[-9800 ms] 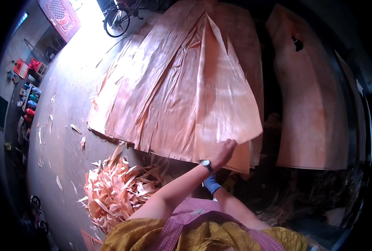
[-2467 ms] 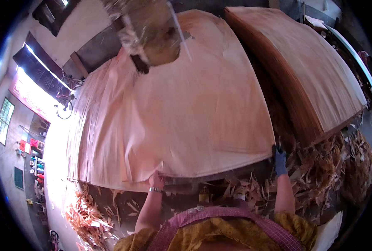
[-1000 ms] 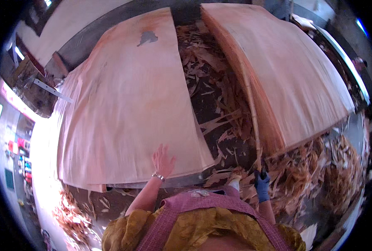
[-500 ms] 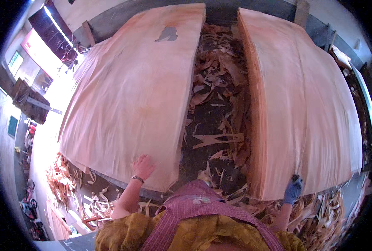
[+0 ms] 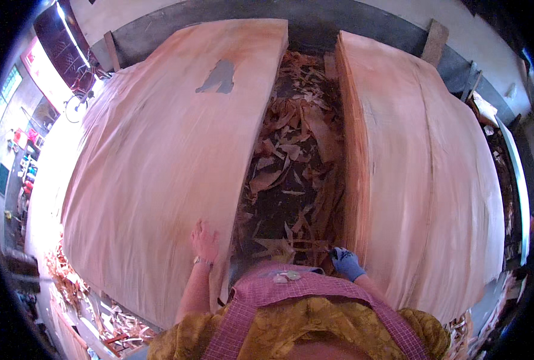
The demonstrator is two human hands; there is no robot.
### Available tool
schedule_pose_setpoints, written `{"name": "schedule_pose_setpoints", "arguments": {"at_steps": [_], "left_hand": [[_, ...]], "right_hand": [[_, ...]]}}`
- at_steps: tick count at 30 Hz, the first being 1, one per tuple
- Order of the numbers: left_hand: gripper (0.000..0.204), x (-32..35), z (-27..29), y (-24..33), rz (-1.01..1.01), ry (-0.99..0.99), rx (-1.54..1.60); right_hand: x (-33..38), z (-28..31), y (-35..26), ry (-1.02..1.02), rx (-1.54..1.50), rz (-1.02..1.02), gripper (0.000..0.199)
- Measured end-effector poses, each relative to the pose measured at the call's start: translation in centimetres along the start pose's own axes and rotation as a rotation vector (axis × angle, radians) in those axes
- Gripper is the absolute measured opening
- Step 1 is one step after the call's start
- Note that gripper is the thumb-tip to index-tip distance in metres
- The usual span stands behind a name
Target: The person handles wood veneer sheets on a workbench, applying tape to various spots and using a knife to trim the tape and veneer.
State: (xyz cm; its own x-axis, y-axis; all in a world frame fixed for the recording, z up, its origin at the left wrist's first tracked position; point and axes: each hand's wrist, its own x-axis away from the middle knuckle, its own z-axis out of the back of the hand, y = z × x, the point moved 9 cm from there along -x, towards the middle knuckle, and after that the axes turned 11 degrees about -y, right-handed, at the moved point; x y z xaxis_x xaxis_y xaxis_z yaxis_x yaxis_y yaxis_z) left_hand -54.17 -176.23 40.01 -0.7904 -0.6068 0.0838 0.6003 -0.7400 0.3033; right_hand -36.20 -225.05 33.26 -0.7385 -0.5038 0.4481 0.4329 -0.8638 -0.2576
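My bare left hand [image 5: 206, 242], a bracelet at its wrist, lies with fingers spread on the left stack of pale wood veneer sheets [image 5: 153, 156], close to the stack's inner edge. A torn hole with a grey patch [image 5: 219, 77] shows in its top sheet, farther off. My right hand [image 5: 346, 264], in a blue-grey glove, is over the gap beside the inner edge of the right veneer stack [image 5: 411, 174]. Its fingers are closed around something small and dark whose kind I cannot make out. A long crack runs down the right stack's top sheet.
Torn veneer scraps [image 5: 291, 144] fill the gap between the stacks, and more shavings [image 5: 123, 324] lie on the floor at the near left. Wooden posts [image 5: 435, 42] lean on the far wall. A bicycle [image 5: 78, 105] stands by the bright doorway.
My view has moved forward between the stacks. My right hand has left the right stack's near end and come left to the gap. My left hand still rests on the left stack, farther in.
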Motion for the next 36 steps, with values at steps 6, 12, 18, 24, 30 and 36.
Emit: {"name": "schedule_pose_setpoints", "arguments": {"at_steps": [6,12,18,24,30,36], "left_hand": [[0.052,-18.5,2.8,10.4,-0.009,-0.116,0.189],[0.046,-38.5,0.7,22.1,-0.222,-0.013,0.323],[0.045,-51.2,-2.1,23.9,-0.037,-0.162,0.215],[0.037,-64.7,-1.2,23.4,0.036,-0.079,0.395],[0.032,-84.4,1.1,29.2,0.039,0.106,0.355],[0.033,-115.6,1.8,42.7,-0.099,0.079,0.346]], "right_hand": [[-12.0,6.8,2.7,0.012,-0.237,-0.040,0.029],[-29.6,15.6,9.3,0.124,-0.280,-0.055,0.026],[-47.7,24.7,9.5,-0.001,-0.249,0.047,0.021],[-66.2,34.4,8.1,-0.166,-0.190,0.227,0.025],[-87.5,44.3,10.2,-0.261,-0.076,0.174,0.037],[-104.9,55.3,12.4,-0.068,-0.151,0.096,0.033]]}}
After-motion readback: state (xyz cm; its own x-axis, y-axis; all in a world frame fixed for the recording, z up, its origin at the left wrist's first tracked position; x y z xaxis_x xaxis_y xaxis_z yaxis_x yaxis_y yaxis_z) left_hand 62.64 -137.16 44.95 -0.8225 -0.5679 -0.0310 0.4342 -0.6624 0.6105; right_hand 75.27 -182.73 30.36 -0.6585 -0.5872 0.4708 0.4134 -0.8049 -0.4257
